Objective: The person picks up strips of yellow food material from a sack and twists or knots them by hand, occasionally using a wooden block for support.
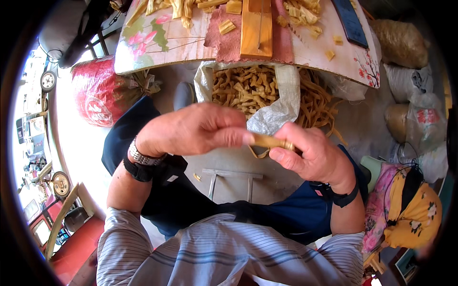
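Note:
Over the lap, my left hand (pixel 195 130) and my right hand (pixel 311 152) both grip one rolled, tan strip (pixel 266 140) of dried, leathery-looking material. A thin loop of it hangs below, between the hands. The left thumb and fingers pinch its left end; the right fingers wrap its right end. Just beyond the hands, an open white woven sack (pixel 291 89) holds many short, tan knotted pieces (pixel 247 85). Long tan strips (pixel 315 96) lie to the right of the sack. I cannot tell exactly what the material is.
Ahead stands a flower-printed table (pixel 186 46) with a wooden block (pixel 256 43) bearing a metal rod, a pink cloth (pixel 223 44), yellowish pieces (pixel 227 26) and a dark blue phone-like slab (pixel 350 23). A red bundle (pixel 100 91) is at left, plastic bags (pixel 425 121) at right, and a metal frame (pixel 232 174) below.

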A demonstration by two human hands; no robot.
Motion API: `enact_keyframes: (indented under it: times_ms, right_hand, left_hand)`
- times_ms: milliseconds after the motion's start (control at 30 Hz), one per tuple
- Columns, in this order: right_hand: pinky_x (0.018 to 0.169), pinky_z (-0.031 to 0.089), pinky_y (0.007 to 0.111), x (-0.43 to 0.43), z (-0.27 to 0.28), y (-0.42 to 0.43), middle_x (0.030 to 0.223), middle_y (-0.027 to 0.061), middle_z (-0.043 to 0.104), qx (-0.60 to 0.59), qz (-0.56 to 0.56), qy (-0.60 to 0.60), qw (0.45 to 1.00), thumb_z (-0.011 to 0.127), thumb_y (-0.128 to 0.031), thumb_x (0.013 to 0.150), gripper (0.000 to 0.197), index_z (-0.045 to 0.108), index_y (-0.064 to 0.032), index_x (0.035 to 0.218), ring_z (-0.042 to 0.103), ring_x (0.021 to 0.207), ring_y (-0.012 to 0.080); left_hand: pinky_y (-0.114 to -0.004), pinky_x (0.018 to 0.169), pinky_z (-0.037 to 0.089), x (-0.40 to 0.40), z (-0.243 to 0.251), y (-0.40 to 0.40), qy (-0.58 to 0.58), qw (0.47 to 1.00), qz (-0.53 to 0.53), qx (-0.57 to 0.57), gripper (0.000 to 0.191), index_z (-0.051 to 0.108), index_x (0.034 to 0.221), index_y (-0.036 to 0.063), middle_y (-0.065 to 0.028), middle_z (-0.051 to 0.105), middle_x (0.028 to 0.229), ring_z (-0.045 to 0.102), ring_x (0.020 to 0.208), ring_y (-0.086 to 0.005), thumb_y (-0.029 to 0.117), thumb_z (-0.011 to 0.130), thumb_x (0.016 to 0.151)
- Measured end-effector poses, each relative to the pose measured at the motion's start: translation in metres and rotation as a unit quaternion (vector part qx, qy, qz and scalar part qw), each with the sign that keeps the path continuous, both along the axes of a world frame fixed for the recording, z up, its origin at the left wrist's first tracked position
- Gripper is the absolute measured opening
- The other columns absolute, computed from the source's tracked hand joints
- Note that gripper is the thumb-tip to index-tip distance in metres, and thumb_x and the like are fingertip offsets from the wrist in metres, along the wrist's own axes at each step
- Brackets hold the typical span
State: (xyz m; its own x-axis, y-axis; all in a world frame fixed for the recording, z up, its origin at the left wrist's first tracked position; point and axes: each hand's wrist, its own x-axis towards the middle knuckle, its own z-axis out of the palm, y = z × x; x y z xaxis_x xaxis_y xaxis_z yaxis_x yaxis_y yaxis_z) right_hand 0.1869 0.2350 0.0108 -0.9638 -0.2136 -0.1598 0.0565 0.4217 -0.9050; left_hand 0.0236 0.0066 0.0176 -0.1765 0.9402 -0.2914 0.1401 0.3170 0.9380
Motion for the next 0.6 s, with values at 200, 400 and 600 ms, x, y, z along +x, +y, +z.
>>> enact_keyframes:
  times_ms: [200,400,600]
  right_hand:
    - [0.067,0.048,0.027,-0.044,0.01,0.011,0.085,0.0041,0.062,0.054,-0.182,0.136,0.972,0.07,-0.023,0.099,0.033,0.06,-0.0057,0.124,0.058,0.074,0.01]
    - [0.078,0.053,0.029,-0.095,0.014,0.018,0.098,0.0111,0.071,0.082,-0.258,0.24,0.932,0.07,-0.023,0.1,0.031,0.064,-0.0054,0.125,0.064,0.085,0.0147]
    - [0.076,0.053,0.032,-0.113,0.004,0.019,0.091,0.0149,0.071,0.068,-0.281,0.238,0.927,0.069,-0.023,0.1,0.027,0.067,-0.0027,0.118,0.066,0.081,0.0171]
  left_hand:
    - [-0.023,0.074,0.048,-0.031,0.005,0.019,0.108,0.957,0.214,0.164,0.022,0.065,0.121,0.0039,0.0018,0.064,0.098,0.057,0.083,-0.0065,0.02,0.061,0.106]
    - [-0.02,0.074,0.049,-0.056,0.014,0.049,0.174,0.903,0.353,0.172,0.025,0.071,0.117,0.0033,0.0027,0.069,0.092,0.059,0.082,-0.0043,0.022,0.068,0.102]
    - [-0.027,0.066,0.053,-0.069,0.004,0.064,0.233,0.871,0.398,0.17,0.024,0.074,0.109,0.0048,-0.0047,0.073,0.082,0.067,0.074,-0.009,0.026,0.071,0.097]
